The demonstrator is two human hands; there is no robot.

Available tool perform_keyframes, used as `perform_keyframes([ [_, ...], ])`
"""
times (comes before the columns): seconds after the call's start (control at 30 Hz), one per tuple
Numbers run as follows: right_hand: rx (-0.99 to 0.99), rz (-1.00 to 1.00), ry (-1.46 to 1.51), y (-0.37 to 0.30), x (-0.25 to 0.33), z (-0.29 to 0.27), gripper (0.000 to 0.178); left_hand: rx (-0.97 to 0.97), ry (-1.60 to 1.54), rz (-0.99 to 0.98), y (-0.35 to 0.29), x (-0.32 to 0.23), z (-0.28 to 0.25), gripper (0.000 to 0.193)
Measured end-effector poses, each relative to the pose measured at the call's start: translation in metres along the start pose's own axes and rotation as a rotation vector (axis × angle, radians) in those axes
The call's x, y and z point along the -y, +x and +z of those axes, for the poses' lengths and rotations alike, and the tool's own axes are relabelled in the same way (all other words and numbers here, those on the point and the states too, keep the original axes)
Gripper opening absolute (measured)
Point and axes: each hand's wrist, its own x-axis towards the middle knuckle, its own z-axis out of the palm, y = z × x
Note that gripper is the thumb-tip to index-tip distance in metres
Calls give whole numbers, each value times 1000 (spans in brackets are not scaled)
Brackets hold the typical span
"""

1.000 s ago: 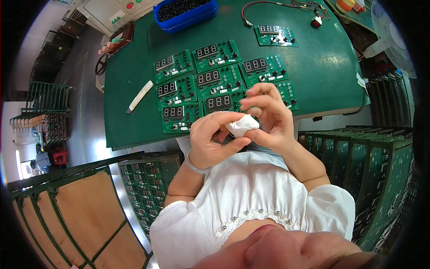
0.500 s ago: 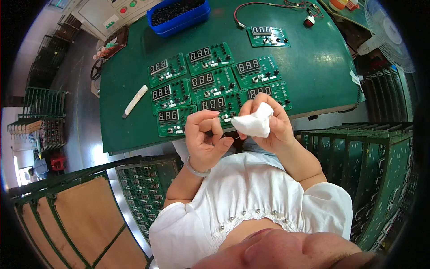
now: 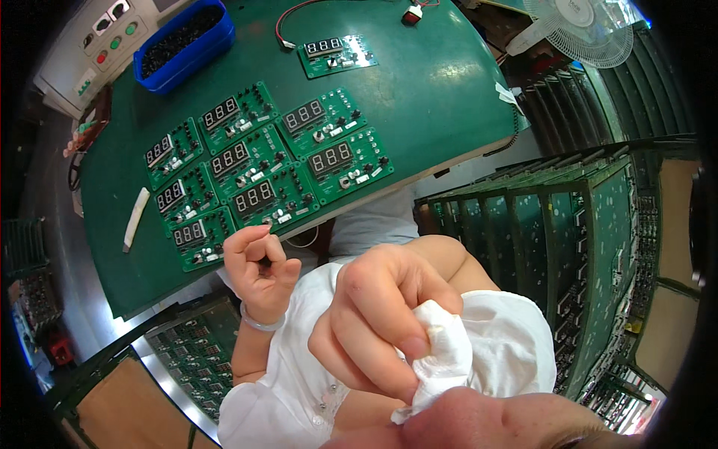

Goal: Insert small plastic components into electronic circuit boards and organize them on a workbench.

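My right hand (image 3: pixel 389 318), large and close to the camera, pinches a crumpled white tissue (image 3: pixel 446 348). My left hand (image 3: pixel 262 273) is held at the table's near edge, just in front of the boards. Its fingers curl in loosely toward the palm, with nothing visible in them. Closest to that hand lie a green circuit board (image 3: pixel 217 251) with a three-digit display and another board (image 3: pixel 280 187) behind it. Several similar boards form a block on the green table (image 3: pixel 419 105). One more board (image 3: pixel 355 71) lies apart, farther back.
A blue bin (image 3: pixel 224 49) of small black parts stands at the back left beside a control box (image 3: pixel 67 60). A white-wrapped blade tool (image 3: pixel 136 217) lies on the left. Red and black leads (image 3: pixel 278 30) cross the back. Board racks (image 3: pixel 553 247) and a fan (image 3: pixel 583 30) are at right.
My right hand has come toward me and the camera with the tissue, away from the boards. The left hand stays curled near the table edge. The view has shifted, so the boards appear farther left.
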Motion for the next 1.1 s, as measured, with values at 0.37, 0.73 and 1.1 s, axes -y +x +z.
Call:
perform_keyframes([
  [0.37,-29,-23,-17,0,-1,10,17,64,-56,-62,-4,-2,1,54],
  [0.73,191,63,-122,-5,3,-4,33,69,-36,-35,-4,-2,1,55],
  [1.1,2,59,-162,-13,24,-12,17,11,2,-19,-3,-4,2,57],
])
